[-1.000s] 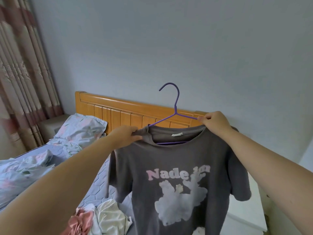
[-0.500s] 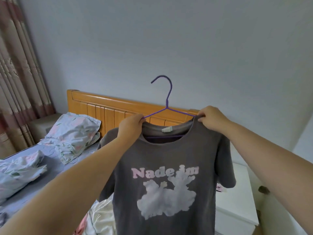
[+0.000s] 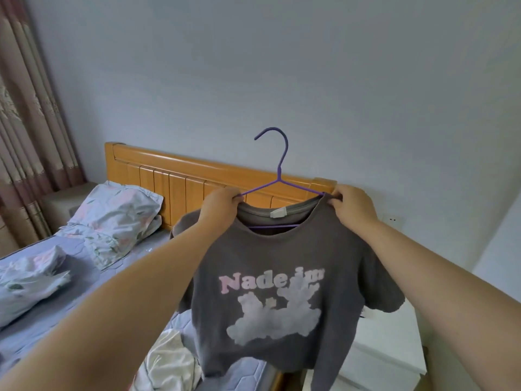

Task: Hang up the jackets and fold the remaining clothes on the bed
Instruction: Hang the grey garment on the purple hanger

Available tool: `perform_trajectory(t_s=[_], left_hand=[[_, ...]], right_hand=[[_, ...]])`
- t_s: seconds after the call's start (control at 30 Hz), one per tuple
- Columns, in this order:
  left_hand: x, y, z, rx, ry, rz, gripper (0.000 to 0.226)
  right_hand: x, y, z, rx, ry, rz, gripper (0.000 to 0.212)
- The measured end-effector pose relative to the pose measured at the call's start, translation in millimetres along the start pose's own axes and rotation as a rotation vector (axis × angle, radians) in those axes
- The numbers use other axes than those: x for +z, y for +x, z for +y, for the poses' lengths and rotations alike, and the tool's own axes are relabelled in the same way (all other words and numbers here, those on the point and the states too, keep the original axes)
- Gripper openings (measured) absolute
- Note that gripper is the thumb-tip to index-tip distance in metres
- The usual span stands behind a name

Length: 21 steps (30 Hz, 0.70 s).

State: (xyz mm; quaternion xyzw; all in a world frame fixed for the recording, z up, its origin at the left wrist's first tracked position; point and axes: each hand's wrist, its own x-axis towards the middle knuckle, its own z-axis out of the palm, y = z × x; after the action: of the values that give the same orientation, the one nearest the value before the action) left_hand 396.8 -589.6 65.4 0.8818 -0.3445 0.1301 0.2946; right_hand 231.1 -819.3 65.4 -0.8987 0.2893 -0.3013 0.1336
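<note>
A dark grey T-shirt point(image 3: 282, 258) with pink lettering and a pale print hangs on a purple wire hanger point(image 3: 279, 176), held up in front of me above the bed. My left hand point(image 3: 221, 206) grips the shirt's left shoulder together with the hanger's arm. My right hand point(image 3: 352, 207) pinches the right shoulder at the hanger's other end. The hook points up and left, free of any rail. A white garment point(image 3: 172, 362) lies crumpled on the mattress below the shirt.
The bed point(image 3: 70, 280) has a blue-grey mattress, a floral pillow point(image 3: 118, 213) and a bunched floral quilt point(image 3: 25, 277) at left. An orange wooden headboard point(image 3: 180, 176) stands against the wall. A white nightstand point(image 3: 389, 345) sits at right, curtains point(image 3: 25, 114) at far left.
My left hand moved from the collar's edge to the left shoulder, and the shirt now sits squarely on the hanger. The view shifted slightly to the right.
</note>
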Motion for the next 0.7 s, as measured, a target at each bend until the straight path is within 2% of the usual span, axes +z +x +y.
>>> perform_trajectory(t_s=[0.1,0.23,0.4,0.47,0.53,0.6,0.7], left_hand=[[5.8,4.5,3.7,0.000,-0.013,0.002,0.023],[22.0,6.7,10.9,0.059,-0.021,-0.010,0.024],[39.6,26.2,23.8,0.204,-0.034,0.048,0.025],[43.0,29.4,25.2,0.289,-0.053,0.063,0.034],[50.8,37.0,21.2,0.348,0.060,0.008,0.043],[60.7,46.5,10.9,0.305,0.107,-0.095,0.041],[81.6,61.1,12.0,0.088,-0.026,-0.216,0.016]], right_hand=[[5.4,0.6,12.2,0.022,-0.146,-0.107,0.015],[8.1,3.4,5.9,0.022,-0.056,-0.208,0.014],[-1.7,8.9,11.6,0.105,-0.042,-0.021,0.015],[-11.1,13.4,25.2,0.119,-0.049,0.029,0.012],[-22.1,15.0,44.3,0.131,-0.077,0.099,0.014],[-33.0,13.3,66.8,0.135,-0.086,0.179,0.015],[-52.8,1.8,102.0,0.189,-0.110,0.270,0.015]])
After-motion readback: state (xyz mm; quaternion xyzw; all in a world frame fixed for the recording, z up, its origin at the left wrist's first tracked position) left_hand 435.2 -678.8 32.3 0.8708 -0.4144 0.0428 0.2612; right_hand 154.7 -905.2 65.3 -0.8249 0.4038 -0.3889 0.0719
